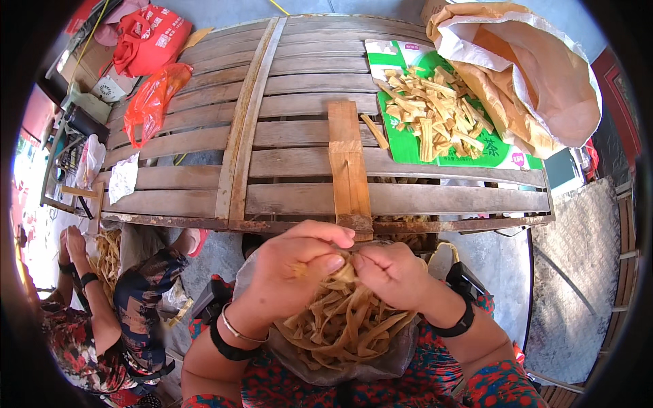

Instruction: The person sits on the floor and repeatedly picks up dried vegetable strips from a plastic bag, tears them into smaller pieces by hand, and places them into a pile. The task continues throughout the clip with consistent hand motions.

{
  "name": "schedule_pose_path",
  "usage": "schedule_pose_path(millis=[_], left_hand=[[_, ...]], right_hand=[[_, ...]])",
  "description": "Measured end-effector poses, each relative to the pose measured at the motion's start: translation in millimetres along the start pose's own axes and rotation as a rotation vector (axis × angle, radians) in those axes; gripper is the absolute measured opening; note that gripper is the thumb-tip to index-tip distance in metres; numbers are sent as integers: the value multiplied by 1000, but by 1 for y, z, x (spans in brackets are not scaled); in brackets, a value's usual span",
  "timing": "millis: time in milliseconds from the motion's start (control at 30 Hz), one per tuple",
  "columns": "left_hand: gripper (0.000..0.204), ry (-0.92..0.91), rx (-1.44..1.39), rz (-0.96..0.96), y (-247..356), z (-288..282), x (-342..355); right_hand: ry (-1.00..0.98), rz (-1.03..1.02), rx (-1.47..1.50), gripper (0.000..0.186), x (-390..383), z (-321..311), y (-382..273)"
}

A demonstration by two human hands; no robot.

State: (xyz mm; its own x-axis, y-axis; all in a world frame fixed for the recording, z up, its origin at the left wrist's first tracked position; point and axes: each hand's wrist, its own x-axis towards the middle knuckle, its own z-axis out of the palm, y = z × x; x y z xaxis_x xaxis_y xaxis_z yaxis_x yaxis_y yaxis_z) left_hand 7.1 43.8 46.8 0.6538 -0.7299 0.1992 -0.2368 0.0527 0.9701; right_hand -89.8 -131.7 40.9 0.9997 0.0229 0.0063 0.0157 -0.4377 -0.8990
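A tan strip [345, 272] is pinched between both hands, left [292, 268] and right [391, 272], lying crosswise above a bagful of strips [340, 326], just off the bench's [286, 163] near edge.

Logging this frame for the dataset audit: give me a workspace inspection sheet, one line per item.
Surface: weathered wooden slat rack, rusty front edge.
Job's things: clear plastic bag of tan dried strips on the lap.
Clutter: cut tan strip pieces on a green printed sheet; brown paper sack; orange plastic bag; red cloth bag.
Grips: left hand and right hand both pinch strips above the bag.
Cables: nothing seen.
Surroundings: another person's arm at left; grey mat at right.
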Motion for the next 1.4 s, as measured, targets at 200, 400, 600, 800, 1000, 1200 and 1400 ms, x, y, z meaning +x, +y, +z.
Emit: schedule_pose_path(millis=[200,400,600,800,1000,1200,1400], left_hand=[[10,245,-498,-93,7,-17,2],[27,33,-580,-443,-7,-19,3],[22,45,-842,-500,-21,-4,1],[13,202,-899,-412,-22,6,4],[24,53,-662,-514,-26,3,4],[26,108,-948,-544,-32,11,3],[15,205,-696,-501,-24,5,9]], right_hand=[[-314,280,861,49,-2,-14,0],[-127,482,741,41,5,-14,0],[-131,541,722,36,6,-21,4],[-35,424,470,35,5,-29,6],[2,518,397,32,6,-26,7],[-33,451,492,35,7,-30,7],[30,404,436,25,11,-31,21]])
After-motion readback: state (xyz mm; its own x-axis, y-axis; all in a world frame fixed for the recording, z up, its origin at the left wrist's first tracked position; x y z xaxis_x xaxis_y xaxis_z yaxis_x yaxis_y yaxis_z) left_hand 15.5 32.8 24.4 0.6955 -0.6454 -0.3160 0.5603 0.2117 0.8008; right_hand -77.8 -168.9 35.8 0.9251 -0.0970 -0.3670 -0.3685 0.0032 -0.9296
